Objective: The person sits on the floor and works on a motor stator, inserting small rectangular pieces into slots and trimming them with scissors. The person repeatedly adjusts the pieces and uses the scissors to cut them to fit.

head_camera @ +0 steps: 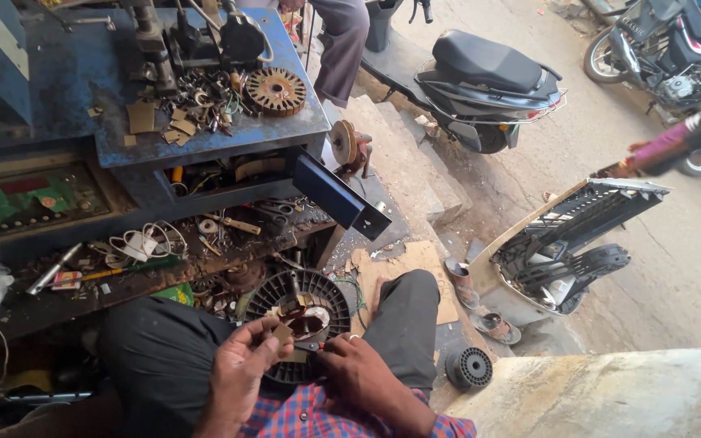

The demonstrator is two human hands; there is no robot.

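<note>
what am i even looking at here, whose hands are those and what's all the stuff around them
This is a single picture from a camera worn on a person's head, looking down at their own lap and hands. The person sits cross-legged in dark trousers and a checked shirt. Their left hand and right hand both hold a round black slotted motor core over the lap; the left fingers pinch a small brownish paper strip at its middle. In front is a cluttered workbench with cardboard scraps, wire and another round slotted core. A small black spool lies on the ground to the right. Beyond are stone steps, a parked scooter and another person's legs.
</note>
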